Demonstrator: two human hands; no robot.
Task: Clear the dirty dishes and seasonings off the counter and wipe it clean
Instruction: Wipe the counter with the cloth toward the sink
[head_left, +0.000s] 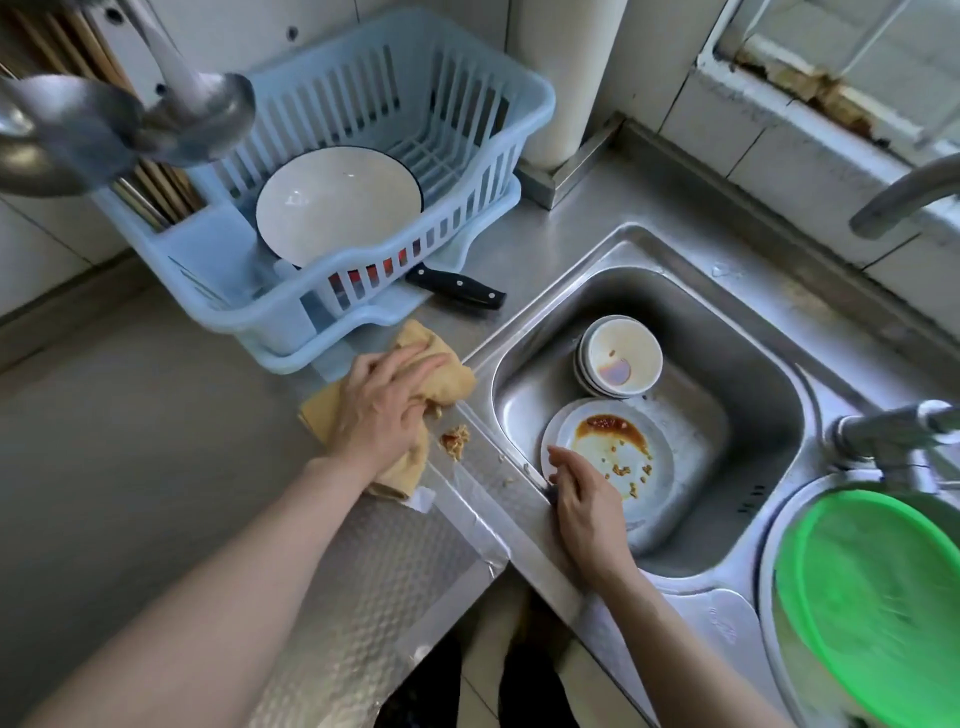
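My left hand (382, 408) grips a crumpled tan cloth (447, 376) on the grey counter (130, 441), beside the sink's left rim. A small pile of food crumbs (456, 441) lies just right of the cloth. Inside the steel sink (748, 395) a dirty white plate (631, 457) with brown sauce and crumbs leans near the left wall. My right hand (584, 501) holds that plate's near-left edge, fingers curled over the rim. Behind the plate stands a stack of dirty small bowls (621, 356).
A light blue dish rack (363, 182) holds a clean white bowl (337, 205); a black-handled knife (457, 288) lies under its right side. Ladles (104, 124) hang at upper left. A green lid (878, 618) covers a basin at right, below the faucet (904, 195).
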